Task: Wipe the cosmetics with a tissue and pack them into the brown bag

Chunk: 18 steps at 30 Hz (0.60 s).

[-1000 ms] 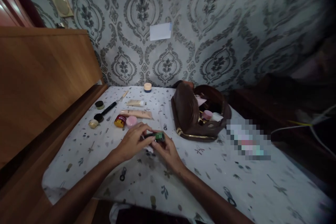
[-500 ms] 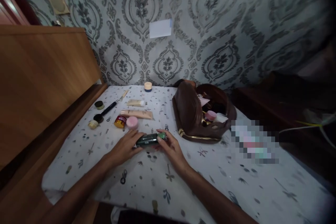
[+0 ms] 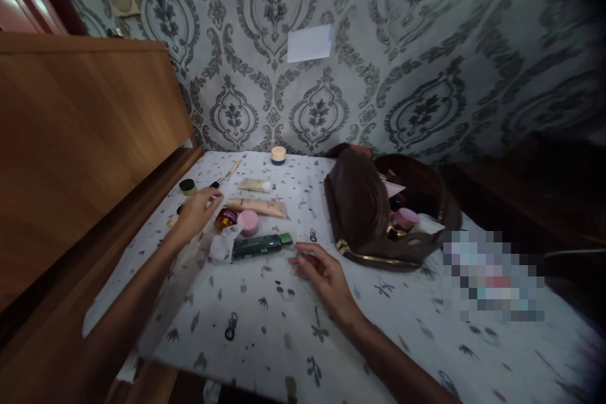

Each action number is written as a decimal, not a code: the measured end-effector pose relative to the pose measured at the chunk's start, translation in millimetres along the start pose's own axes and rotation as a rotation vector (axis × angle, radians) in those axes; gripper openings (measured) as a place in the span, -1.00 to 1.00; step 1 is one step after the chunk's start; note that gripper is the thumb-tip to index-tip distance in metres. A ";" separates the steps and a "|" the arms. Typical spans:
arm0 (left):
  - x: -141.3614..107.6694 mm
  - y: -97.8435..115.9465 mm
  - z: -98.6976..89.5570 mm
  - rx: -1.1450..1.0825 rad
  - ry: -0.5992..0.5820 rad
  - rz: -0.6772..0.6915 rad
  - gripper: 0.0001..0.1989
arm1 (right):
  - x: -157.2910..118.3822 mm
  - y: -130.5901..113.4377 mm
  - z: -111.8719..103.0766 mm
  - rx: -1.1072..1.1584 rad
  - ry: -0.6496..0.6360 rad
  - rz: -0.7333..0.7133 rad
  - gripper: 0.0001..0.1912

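A dark green bottle (image 3: 258, 247) with a bright green cap lies on its side on the patterned cloth. My right hand (image 3: 326, 271) is just right of its cap, fingers loosely spread with nothing in them. At the left, my left hand (image 3: 196, 209) is over the dark-handled brush (image 3: 215, 184), covering most of it; its fingers are slightly curled and apart. Beside that hand stand a red and gold jar (image 3: 226, 219) and a pink round jar (image 3: 249, 223). A crumpled whitish thing (image 3: 222, 243) touches the bottle's base; its kind is unclear.
Behind the jars lie a long beige tube (image 3: 258, 207) and a smaller tube (image 3: 254, 185). A cream-lidded jar (image 3: 278, 155) stands near the wall. An unzipped brown bag (image 3: 360, 208) holds cosmetics at the right. A wooden cabinet (image 3: 89, 139) borders the left side.
Both hands have let go of the green bottle, which now lies on the cloth. My left hand has moved left and back to the brush; my right hand has drawn slightly away. The view has shifted.
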<state>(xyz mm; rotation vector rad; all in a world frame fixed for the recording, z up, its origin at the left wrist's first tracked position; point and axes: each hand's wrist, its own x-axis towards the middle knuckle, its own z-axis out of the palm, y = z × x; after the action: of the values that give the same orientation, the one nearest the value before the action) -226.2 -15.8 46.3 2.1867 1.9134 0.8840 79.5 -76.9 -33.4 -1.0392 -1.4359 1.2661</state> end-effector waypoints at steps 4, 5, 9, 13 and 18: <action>31.5 -8.3 4.9 0.052 0.023 0.020 -0.67 | -6.5 -31.8 -20.5 -0.223 0.035 -0.278 -0.76; 36.0 0.5 8.3 0.008 0.019 0.072 -0.66 | -8.3 -40.5 -29.5 -0.273 0.067 -0.328 -0.77; 50.9 76.7 22.4 -0.168 -0.052 0.276 -0.68 | -17.1 -63.2 -69.6 -0.324 0.262 -0.325 -0.75; 75.6 177.1 43.7 -0.142 -0.079 0.606 -0.72 | -28.3 -57.2 -97.2 -0.425 0.344 -0.348 -0.74; 107.5 260.5 78.2 0.162 -0.191 0.926 -0.75 | -46.2 -28.2 -113.7 -0.608 0.145 -0.504 -0.81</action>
<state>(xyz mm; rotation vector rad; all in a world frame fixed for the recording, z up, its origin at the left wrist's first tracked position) 43.7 54.6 134.4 3.1463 0.8480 0.5506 200.0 -101.1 -5.8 -1.0278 -1.8661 0.3865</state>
